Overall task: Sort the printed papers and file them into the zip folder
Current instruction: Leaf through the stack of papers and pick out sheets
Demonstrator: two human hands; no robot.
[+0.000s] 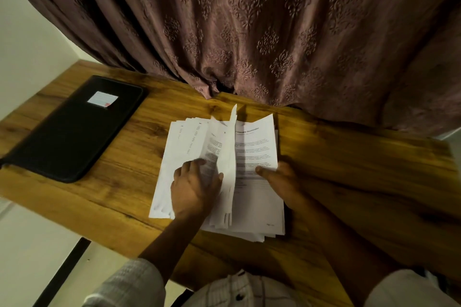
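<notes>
L hand (194, 187) fingers spread, pressing fanned papers (257, 202); R hand (282, 179) thumb & fingers pinch papers' right edge

The room is dim, and the light is warm and yellow. The printed papers (257, 157) are the brightest thing, and the wall (22, 45) at the left looks pale. Light seems to come from the left, because a big dark shadow lies on the desk (349, 152) to the right of the right hand (282, 179). The right hand itself looks very dark. The left hand (192, 187) is a bit blurry, and so is the print beside it. Most small print is too fuzzy to read. The black zip folder (69, 132) shows almost no detail, only its pale label (102, 99). The desk edges and the curtain (249, 20) bend near the picture's sides.
</notes>
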